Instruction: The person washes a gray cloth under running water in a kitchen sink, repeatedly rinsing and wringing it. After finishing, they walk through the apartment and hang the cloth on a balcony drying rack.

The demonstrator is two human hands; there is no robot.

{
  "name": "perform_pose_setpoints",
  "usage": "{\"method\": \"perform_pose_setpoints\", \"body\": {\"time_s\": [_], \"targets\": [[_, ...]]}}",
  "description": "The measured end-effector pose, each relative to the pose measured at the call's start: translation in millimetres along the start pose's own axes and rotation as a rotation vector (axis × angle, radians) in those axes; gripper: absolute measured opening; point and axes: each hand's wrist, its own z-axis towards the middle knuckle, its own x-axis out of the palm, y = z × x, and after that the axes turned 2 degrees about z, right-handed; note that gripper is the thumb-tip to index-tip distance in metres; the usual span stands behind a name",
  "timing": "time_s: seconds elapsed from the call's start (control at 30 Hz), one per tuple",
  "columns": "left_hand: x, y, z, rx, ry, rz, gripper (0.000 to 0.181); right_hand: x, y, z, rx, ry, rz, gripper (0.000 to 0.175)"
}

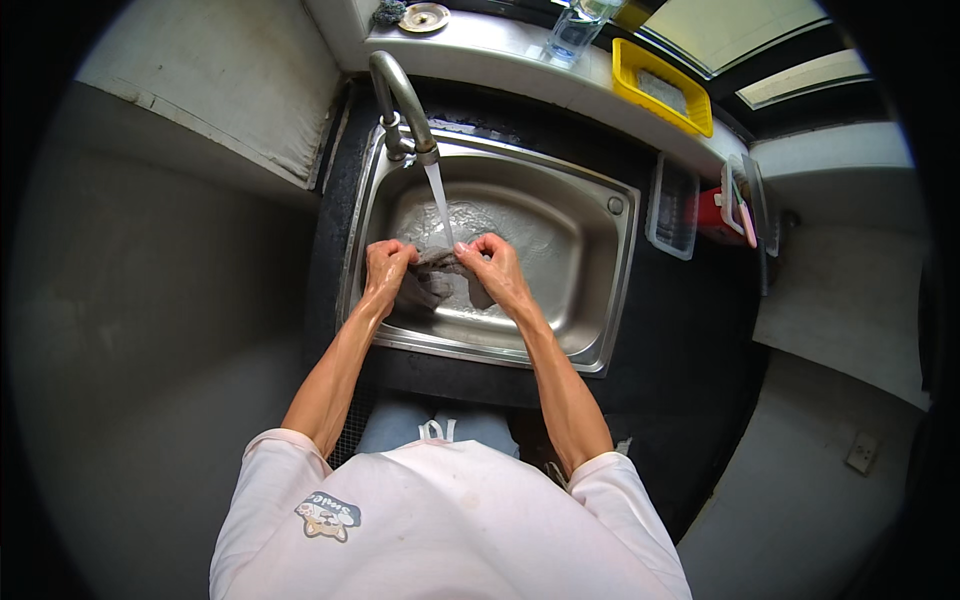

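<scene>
Between my two hands a wet grey-brown cloth (436, 260) is stretched over the basin of a stainless steel sink (551, 259). My left hand (388, 268) pinches one end of it near the basin's left wall. At the other end, my right hand (493, 268) grips the cloth between thumb and fingers. Loose parts of the fabric hang below both hands. A curved metal faucet (405, 90) sends a stream of water (437, 196) down onto or just behind the cloth, close to my right thumb. Water ripples over the basin floor.
A black countertop (675, 315) surrounds the sink. To its right stand a clear plastic container (673, 214) and a red container (716, 214) with a pink-handled utensil (745, 223). On the ledge behind are a yellow basket (626, 71), a clear bottle (576, 34) and a round lid-like disc (424, 18).
</scene>
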Motion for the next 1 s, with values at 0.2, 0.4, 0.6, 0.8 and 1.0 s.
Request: {"method": "perform_pose_setpoints", "body": {"time_s": [0.2, 0.4, 0.6, 0.8, 1.0], "targets": [[-7.6, -32.9, 4.4, 0.413, -0.083, 0.013, 0.019, -17.1, 38.7, 22.9, -0.338, -0.038, -0.279, 0.028], [-0.3, -46.7, 11.8, 0.338, -0.037, 0.096, 0.029, -29.4, 30.9, 56.6, -0.704, -0.521, -0.534, 0.019], [26.0, -15.5, 22.8, -0.370, -0.070, -0.672, 0.018, 38.7, -72.8, -2.8, -0.069, -0.046, -0.206, 0.044], [20.1, -49.9, 6.3, -0.255, 0.023, -0.689, 0.022, 103.3, -71.8, 22.9, -0.119, -0.217, -0.170, 0.044], [0.8, -92.5, 17.4, -0.017, 0.062, -0.581, 0.031, 63.7, -46.1, 52.5, -0.106, -0.308, -0.108, 0.026]]}}
